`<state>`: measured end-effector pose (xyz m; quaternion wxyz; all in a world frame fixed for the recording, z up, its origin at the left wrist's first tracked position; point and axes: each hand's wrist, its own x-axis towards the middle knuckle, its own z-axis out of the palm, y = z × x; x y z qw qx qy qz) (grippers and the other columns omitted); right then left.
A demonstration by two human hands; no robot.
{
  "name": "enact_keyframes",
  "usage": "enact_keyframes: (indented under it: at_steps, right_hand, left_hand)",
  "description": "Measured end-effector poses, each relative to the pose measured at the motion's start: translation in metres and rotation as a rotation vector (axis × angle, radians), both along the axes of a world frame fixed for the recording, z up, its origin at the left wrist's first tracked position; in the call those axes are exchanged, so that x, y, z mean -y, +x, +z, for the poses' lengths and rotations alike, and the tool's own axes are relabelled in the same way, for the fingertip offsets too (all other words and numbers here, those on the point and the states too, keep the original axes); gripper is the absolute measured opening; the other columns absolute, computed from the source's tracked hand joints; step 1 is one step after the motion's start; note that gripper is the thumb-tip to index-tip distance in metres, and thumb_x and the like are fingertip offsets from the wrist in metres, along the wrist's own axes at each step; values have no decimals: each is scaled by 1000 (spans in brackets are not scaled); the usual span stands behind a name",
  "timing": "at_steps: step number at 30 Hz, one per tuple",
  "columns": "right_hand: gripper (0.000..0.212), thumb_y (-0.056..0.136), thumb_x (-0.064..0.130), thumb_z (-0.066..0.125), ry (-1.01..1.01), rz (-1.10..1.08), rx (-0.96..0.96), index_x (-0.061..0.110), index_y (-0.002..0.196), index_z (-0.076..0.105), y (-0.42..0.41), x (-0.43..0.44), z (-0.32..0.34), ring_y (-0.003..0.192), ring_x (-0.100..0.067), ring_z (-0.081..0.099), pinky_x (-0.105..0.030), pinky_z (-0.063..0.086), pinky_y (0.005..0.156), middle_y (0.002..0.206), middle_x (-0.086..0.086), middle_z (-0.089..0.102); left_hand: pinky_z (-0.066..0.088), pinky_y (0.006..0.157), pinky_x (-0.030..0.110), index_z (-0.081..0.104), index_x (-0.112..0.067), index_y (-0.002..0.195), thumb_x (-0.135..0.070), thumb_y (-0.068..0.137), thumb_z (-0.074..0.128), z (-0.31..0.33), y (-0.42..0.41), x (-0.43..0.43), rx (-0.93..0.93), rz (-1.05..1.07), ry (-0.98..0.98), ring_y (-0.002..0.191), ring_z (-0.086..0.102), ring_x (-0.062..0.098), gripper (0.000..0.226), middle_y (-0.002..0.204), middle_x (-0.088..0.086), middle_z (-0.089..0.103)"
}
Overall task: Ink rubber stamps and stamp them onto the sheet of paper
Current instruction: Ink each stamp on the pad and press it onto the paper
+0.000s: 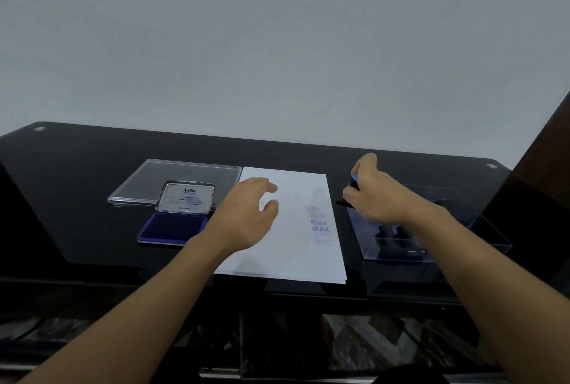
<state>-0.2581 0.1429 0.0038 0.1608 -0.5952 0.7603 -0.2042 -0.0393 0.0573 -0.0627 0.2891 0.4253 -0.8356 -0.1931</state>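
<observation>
The single view comes from a head-worn camera, looking forward and slightly down across the table (77, 167) to the wall (277, 29), which fills the upper half. The wide lens bows the table's far edge. Both forearms enter from the bottom edge, the left hand (246, 214) at centre over the paper (287, 254), the right hand (374, 195) gripping a stamp (354, 181) further right. It sits near enough to read "AIR MAIL" on the paper.

A glossy black table (77, 167) stands against a plain pale wall (277, 29). A flat clear plastic lid (191, 172) lies on its far left. Dark patterned floor (385, 340) shows below.
</observation>
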Motion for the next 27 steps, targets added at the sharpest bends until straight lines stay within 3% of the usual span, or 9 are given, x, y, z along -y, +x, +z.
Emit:
enact_keyframes:
  at_steps: [3, 7, 12, 15, 19, 22, 27]
  right_hand:
    - [17, 103, 11, 42, 3, -9, -2, 5, 112, 30, -15, -8, 2, 46, -12, 34, -23, 27, 42, 60, -4, 40]
    - [15, 106, 17, 42, 60, -27, -40, 9, 112, 32, -40, -23, 8, 48, -14, 34, -24, 30, 44, 63, -5, 43]
    - [14, 101, 33, 56, 102, -24, -189, 20, 105, 51, -69, -28, 2, 73, -15, 57, -29, 45, 62, 97, -4, 62]
    - [12, 100, 34, 57, 96, 32, -223, 24, 105, 61, -77, -25, -7, 89, -14, 61, -30, 48, 77, 107, 0, 65]
    - [21, 101, 33, 55, 158, 74, -166, 18, 115, 60, -78, -21, -18, 88, -15, 63, -32, 50, 79, 93, 7, 63]
    - [20, 97, 34, 62, 204, 53, -69, 19, 106, 52, -82, -18, -28, 87, -21, 67, -40, 54, 80, 89, 1, 69]
    - [15, 90, 32, 74, 159, 69, 3, 20, 99, 70, -87, -14, -34, 77, -8, 70, -24, 53, 69, 83, 6, 74]
  left_hand:
    - [24, 98, 19, 51, -24, 132, -29, 98, 45, 0, -10, -1, 3, -27, 13, 132, 35, 8, 35, 143, -11, 44]
    - [22, 98, 17, 50, -26, 131, -31, 98, 44, -3, -26, -2, 15, -48, 21, 133, 32, 7, 34, 143, -13, 43]
    - [25, 103, 22, 49, -28, 131, -33, 98, 45, -8, -47, -2, 33, -52, 44, 134, 33, 9, 34, 144, -12, 42]
    - [26, 104, 24, 49, -29, 131, -34, 98, 45, -11, -58, -2, 51, -55, 50, 134, 34, 10, 34, 145, -12, 42]
    - [27, 106, 25, 50, -28, 131, -34, 98, 46, -15, -71, -1, 62, -67, 54, 134, 35, 11, 33, 145, -11, 43]
    - [29, 106, 26, 50, -28, 130, -35, 98, 47, -18, -78, 1, 67, -72, 63, 133, 37, 11, 33, 144, -11, 43]
    - [29, 108, 28, 50, -29, 130, -36, 98, 47, -20, -87, 4, 84, -66, 77, 134, 36, 12, 33, 145, -10, 42]
